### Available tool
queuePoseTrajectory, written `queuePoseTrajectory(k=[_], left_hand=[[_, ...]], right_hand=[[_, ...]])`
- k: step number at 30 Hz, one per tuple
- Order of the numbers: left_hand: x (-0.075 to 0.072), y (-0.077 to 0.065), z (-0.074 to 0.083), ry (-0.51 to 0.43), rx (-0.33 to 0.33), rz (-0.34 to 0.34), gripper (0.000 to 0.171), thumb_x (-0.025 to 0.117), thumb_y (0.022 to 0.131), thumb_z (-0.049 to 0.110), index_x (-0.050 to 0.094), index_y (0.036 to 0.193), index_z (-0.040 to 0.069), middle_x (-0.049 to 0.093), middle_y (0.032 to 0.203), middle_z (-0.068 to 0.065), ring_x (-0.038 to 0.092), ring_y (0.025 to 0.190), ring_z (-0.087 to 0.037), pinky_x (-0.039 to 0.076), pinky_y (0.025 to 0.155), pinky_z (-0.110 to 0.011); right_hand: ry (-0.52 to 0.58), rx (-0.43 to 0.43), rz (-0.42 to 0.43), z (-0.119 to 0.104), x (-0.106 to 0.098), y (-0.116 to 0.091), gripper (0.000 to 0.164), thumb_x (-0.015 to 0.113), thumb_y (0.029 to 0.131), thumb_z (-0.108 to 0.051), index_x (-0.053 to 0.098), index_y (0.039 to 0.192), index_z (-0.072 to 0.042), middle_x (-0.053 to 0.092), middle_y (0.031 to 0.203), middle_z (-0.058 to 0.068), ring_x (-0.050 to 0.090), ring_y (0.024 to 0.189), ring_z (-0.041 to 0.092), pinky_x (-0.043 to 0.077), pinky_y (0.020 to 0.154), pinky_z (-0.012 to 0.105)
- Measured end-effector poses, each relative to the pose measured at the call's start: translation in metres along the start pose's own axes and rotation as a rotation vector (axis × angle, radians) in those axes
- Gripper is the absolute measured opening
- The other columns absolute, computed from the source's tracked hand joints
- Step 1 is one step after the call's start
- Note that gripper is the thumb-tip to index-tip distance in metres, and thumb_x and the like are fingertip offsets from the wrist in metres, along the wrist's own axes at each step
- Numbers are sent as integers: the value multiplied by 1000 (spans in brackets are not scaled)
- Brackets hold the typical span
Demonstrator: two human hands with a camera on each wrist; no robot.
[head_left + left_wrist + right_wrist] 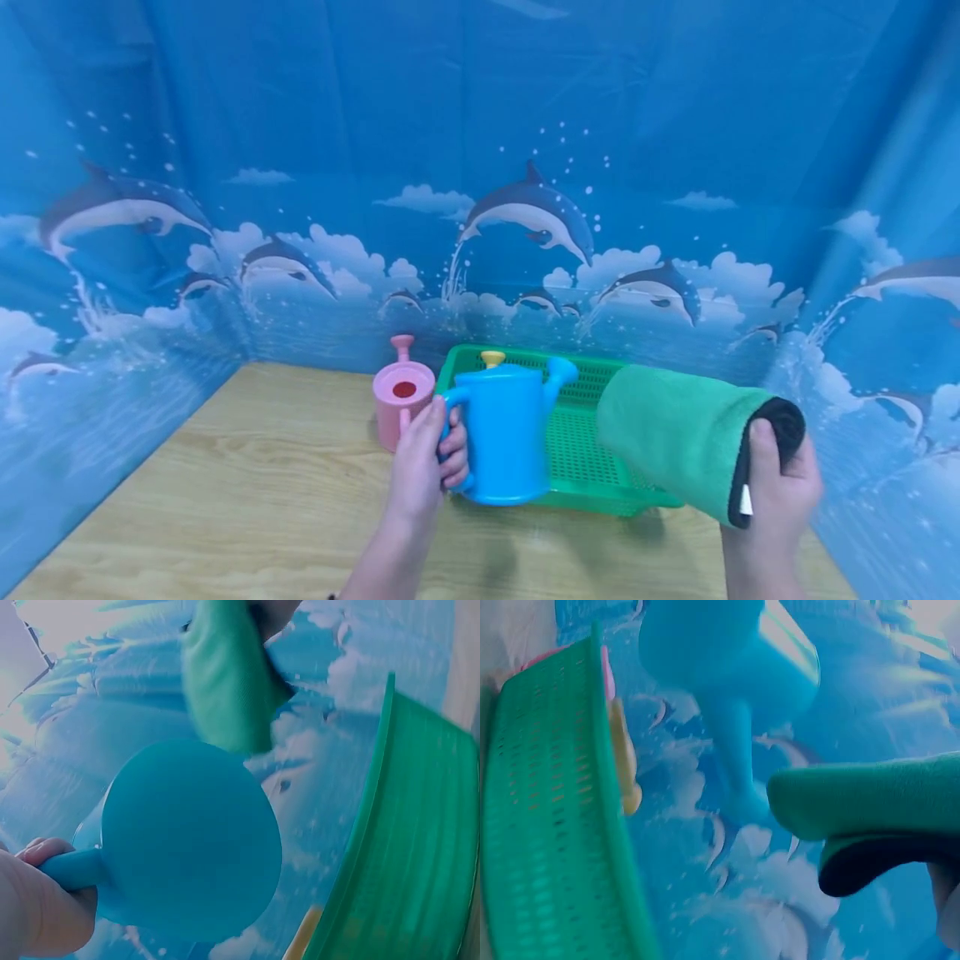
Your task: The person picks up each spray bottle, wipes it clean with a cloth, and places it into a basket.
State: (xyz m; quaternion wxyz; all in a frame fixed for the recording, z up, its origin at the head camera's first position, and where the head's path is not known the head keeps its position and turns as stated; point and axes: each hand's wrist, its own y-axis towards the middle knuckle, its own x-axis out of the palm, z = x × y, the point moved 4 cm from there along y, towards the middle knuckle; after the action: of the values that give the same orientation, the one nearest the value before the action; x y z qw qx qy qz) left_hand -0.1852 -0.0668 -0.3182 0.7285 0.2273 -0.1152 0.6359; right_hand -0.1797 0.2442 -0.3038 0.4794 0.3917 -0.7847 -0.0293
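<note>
My left hand (427, 458) grips the handle of a blue toy watering can (504, 437), held up in front of a green basket (585, 450). In the left wrist view the round base of the blue watering can (191, 840) faces the camera. On the right, my right hand (780, 492) holds a folded cloth (678, 433), green outside and black inside, with the thumb against its end. The cloth (870, 799) hangs above the basket's right part, apart from the can. Behind my left hand stands a pink watering can (390, 417).
A yellow spout (492, 358) shows inside the basket behind the blue can; the rest of that thing is hidden. The wooden table (285, 500) meets a blue dolphin-print curtain (420, 167) at the back and both sides.
</note>
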Motion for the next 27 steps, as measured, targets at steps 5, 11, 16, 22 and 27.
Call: queuePoseTrajectory(k=[5, 11, 16, 22, 27], left_hand=[[18, 2, -15, -38, -43, 20, 31, 33, 106, 37, 39, 88, 12, 32, 64, 5, 29, 47, -5, 27, 48, -16], [31, 1, -25, -31, -43, 33, 29, 33, 106, 33, 39, 88, 11, 31, 64, 5, 28, 47, -5, 28, 48, -16], [35, 0, -27, -95, -2, 75, 27, 35, 106, 31, 39, 86, 12, 31, 63, 5, 28, 46, -5, 27, 47, -16], [34, -2, -26, -103, 48, 120, 28, 34, 106, 30, 40, 85, 12, 31, 62, 7, 27, 45, -3, 24, 45, -16], [36, -4, -27, -79, 32, 98, 28, 35, 105, 31, 39, 85, 12, 31, 63, 6, 27, 46, -4, 25, 46, -16]], right_hand=[[-157, -231, -110, -3, 30, -19, 20, 65, 82, 7, 68, 101, 3, 71, 92, 4, 64, 87, 12, 49, 80, 18], [-494, -656, -507, 1, 62, -56, 25, 65, 89, -8, 64, 102, 13, 72, 107, -1, 65, 103, 3, 49, 89, 14], [-629, -913, -842, 10, 80, -89, 35, 59, 96, -26, 65, 105, 7, 69, 110, 18, 60, 119, 12, 45, 101, 21], [-730, -884, -1045, 15, 81, -107, 50, 44, 99, -50, 66, 118, -9, 60, 129, 15, 47, 131, 32, 29, 116, 33], [-674, -655, -971, 14, 77, -101, 32, 48, 101, -36, 70, 101, -13, 63, 120, 12, 49, 125, 25, 31, 111, 28]])
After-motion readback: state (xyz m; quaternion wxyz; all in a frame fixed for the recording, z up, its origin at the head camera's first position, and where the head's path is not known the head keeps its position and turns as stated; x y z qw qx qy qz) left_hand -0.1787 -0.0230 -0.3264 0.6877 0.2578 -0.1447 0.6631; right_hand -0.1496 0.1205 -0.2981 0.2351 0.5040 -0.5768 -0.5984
